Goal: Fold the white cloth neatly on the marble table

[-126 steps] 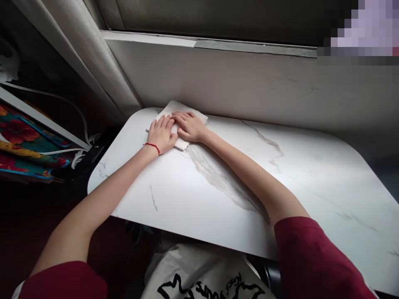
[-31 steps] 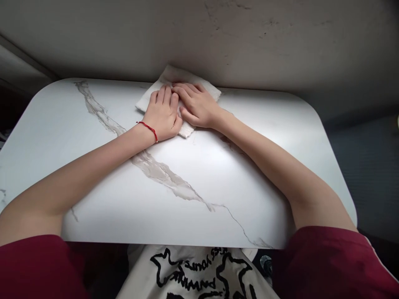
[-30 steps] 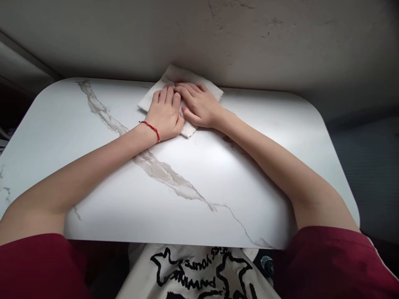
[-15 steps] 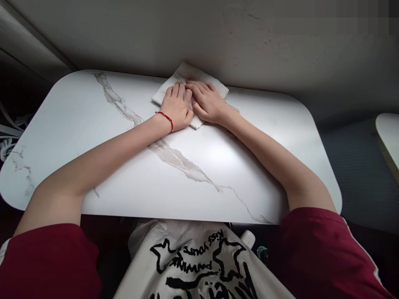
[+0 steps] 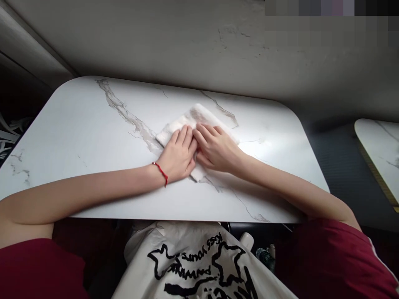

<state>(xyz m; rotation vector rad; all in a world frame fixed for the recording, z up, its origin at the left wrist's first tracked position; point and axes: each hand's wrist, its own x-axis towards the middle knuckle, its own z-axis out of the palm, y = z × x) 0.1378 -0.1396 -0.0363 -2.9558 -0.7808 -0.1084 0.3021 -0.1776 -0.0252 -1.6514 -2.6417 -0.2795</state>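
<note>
A folded white cloth lies on the marble-patterned tabletop, turned like a diamond, with a greyish patch near its far corner. My left hand, below a red cord bracelet, presses down on the cloth's left part with its fingers close together. From the right, my right hand bears on it too, fingers bent and held together, their tips touching or nearly touching the left hand. The palms and much of the cloth's near part are hidden under the hands.
The white tabletop has rounded corners and meets a grey wall at the back. Another table stands at the right beyond a gap. White cables hang at the left. A printed cloth garment covers my lap.
Both hands have drawn the cloth from the table's back edge toward me, to the middle of the tabletop. My elbows have spread outward. The view has shifted slightly.
</note>
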